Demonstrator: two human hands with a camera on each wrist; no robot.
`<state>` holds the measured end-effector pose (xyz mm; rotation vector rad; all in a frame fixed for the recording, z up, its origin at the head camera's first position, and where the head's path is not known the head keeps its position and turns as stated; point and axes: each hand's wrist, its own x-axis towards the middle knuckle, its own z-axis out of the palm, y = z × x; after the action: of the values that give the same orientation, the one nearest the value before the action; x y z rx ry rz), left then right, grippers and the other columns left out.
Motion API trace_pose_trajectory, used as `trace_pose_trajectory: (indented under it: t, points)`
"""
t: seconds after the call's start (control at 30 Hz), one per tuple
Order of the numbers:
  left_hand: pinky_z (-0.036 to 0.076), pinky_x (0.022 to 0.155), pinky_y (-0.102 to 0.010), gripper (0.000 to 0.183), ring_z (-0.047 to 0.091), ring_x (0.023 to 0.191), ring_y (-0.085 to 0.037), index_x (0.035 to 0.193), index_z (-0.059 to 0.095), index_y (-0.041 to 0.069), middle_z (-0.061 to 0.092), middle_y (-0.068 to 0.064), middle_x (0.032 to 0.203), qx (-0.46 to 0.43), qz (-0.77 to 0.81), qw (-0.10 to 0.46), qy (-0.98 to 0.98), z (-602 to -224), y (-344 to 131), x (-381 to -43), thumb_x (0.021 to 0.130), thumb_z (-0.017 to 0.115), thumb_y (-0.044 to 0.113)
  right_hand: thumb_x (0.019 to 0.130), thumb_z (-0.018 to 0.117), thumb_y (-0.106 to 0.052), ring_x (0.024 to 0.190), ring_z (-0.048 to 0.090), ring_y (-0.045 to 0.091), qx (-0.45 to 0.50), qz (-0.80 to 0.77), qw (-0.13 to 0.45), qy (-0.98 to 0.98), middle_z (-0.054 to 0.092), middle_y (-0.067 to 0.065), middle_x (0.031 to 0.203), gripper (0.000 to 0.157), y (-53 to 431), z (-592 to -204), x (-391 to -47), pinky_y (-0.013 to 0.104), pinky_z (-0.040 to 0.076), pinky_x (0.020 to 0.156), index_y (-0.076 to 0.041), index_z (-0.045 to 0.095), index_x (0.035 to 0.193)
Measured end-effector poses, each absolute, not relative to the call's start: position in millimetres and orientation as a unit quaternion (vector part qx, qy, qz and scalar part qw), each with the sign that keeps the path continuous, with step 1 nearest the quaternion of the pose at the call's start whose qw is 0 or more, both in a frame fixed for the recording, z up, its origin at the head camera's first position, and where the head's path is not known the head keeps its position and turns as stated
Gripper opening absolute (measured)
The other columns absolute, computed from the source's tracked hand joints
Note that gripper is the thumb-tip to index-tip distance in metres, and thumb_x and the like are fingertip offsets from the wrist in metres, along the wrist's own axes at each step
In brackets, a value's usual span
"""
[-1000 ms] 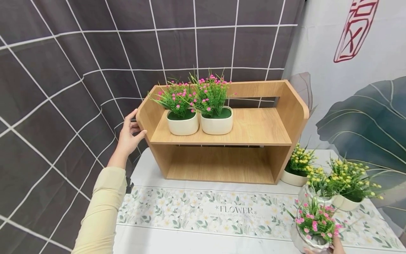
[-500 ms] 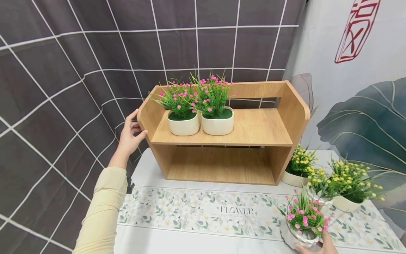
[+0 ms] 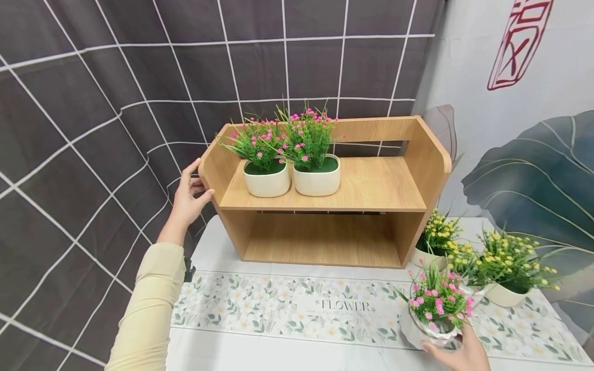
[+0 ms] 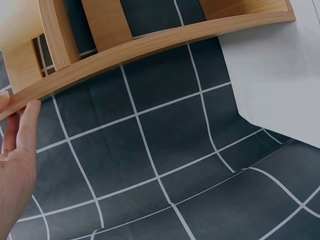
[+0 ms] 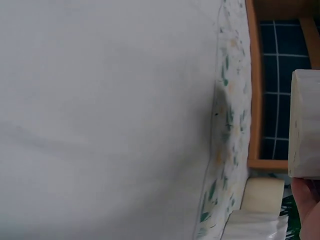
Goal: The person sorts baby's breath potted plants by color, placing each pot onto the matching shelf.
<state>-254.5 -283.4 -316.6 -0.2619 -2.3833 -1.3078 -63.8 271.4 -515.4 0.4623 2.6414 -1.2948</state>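
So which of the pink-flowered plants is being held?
The one in the crinkled white pot, held by the right hand. The other two stand in smooth cream pots on the wooden shelf.

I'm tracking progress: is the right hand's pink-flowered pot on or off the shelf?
Off: the right hand holds the pot in front of the shelf.

A long, pale yellow sleeve [image 3: 148, 309] is worn on the left side. Lots of little folds are made in its thin cloth. It is ended by a smoother cuff [image 3: 163, 256] of the same yellow. A small black piece [image 3: 188, 270] is partly hidden behind the cuff. The left hand [image 3: 186, 202] and right hand [image 3: 464, 353] are bare.
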Motion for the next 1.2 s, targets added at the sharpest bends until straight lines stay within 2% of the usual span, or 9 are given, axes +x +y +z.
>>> trace_pose_trajectory:
  t: [0.17, 0.27, 0.47, 0.7, 0.8, 0.9, 1.03, 1.2]
  points:
    - [0.042, 0.097, -0.053, 0.078, 0.053, 0.111, -0.045, 0.150, 0.020, 0.016, 0.049, -0.032, 0.121, -0.093, -0.464, 0.203, -0.857, -316.0, -284.0, -254.2, 0.086, 0.056, -0.010, 0.074, 0.078, -0.040, 0.126, 0.031, 0.054, 0.141, -0.424, 0.086, 0.890, 0.019, 0.039, 0.144, 0.117, 262.2, -497.5, -66.1, 0.057, 0.038, 0.101, 0.008, 0.001, 0.149]
    - [0.042, 0.097, -0.052, 0.078, 0.053, 0.112, -0.045, 0.150, 0.020, 0.017, 0.049, -0.032, 0.121, -0.091, -0.462, 0.202, -0.859, -316.5, -284.0, -254.6, 0.086, 0.056, -0.009, 0.075, 0.078, -0.039, 0.125, 0.033, 0.054, 0.131, -0.416, 0.072, 0.897, 0.021, 0.038, 0.144, 0.113, 258.5, -492.3, -66.8, 0.057, 0.040, 0.099, 0.010, 0.007, 0.148]
    - [0.042, 0.097, -0.053, 0.078, 0.053, 0.112, -0.045, 0.150, 0.020, 0.017, 0.049, -0.032, 0.121, -0.093, -0.465, 0.202, -0.857, -315.5, -283.9, -254.4, 0.086, 0.056, -0.010, 0.077, 0.075, -0.047, 0.118, 0.041, 0.056, 0.130, -0.380, 0.082, 0.912, 0.028, 0.039, 0.139, 0.109, 254.4, -477.9, -72.2, 0.056, 0.045, 0.092, 0.014, 0.013, 0.144]
    - [0.043, 0.096, -0.051, 0.078, 0.053, 0.111, -0.044, 0.150, 0.020, 0.017, 0.049, -0.031, 0.121, -0.092, -0.463, 0.202, -0.858, -315.8, -284.2, -255.2, 0.086, 0.056, -0.010, 0.072, 0.081, -0.038, 0.111, 0.049, 0.052, 0.074, -0.375, -0.021, 0.924, 0.042, 0.032, 0.132, 0.098, 243.6, -465.0, -71.2, 0.057, 0.048, 0.088, 0.007, 0.028, 0.140]
    - [0.043, 0.096, -0.050, 0.078, 0.054, 0.111, -0.043, 0.150, 0.020, 0.018, 0.050, -0.030, 0.120, -0.091, -0.462, 0.202, -0.859, -316.3, -284.3, -255.9, 0.087, 0.057, -0.009, 0.069, 0.083, -0.035, 0.104, 0.053, 0.051, 0.058, -0.367, -0.058, 0.927, 0.046, 0.032, 0.128, 0.094, 239.4, -459.0, -71.1, 0.056, 0.050, 0.081, 0.006, 0.032, 0.137]
    - [0.043, 0.096, -0.051, 0.078, 0.053, 0.112, -0.044, 0.150, 0.021, 0.018, 0.050, -0.031, 0.120, -0.092, -0.465, 0.202, -0.857, -316.0, -284.1, -256.3, 0.087, 0.057, -0.009, 0.068, 0.084, -0.036, 0.101, 0.054, 0.053, 0.051, -0.360, -0.068, 0.929, 0.046, 0.034, 0.128, 0.096, 236.1, -450.2, -73.0, 0.058, 0.050, 0.077, 0.006, 0.032, 0.138]
    - [0.042, 0.098, -0.055, 0.078, 0.052, 0.113, -0.046, 0.150, 0.021, 0.017, 0.049, -0.032, 0.120, -0.094, -0.470, 0.201, -0.854, -315.6, -283.9, -256.3, 0.086, 0.057, -0.010, 0.069, 0.082, -0.042, 0.099, 0.054, 0.054, 0.056, -0.347, -0.051, 0.935, 0.043, 0.039, 0.128, 0.104, 231.6, -436.3, -75.0, 0.060, 0.049, 0.074, 0.010, 0.026, 0.140]
    - [0.041, 0.098, -0.056, 0.077, 0.052, 0.113, -0.047, 0.150, 0.021, 0.017, 0.049, -0.033, 0.120, -0.093, -0.473, 0.200, -0.853, -315.7, -284.2, -255.7, 0.086, 0.056, -0.010, 0.071, 0.080, -0.045, 0.105, 0.050, 0.056, 0.070, -0.341, -0.034, 0.937, 0.035, 0.043, 0.134, 0.115, 224.3, -420.2, -77.7, 0.063, 0.047, 0.078, 0.016, 0.015, 0.143]
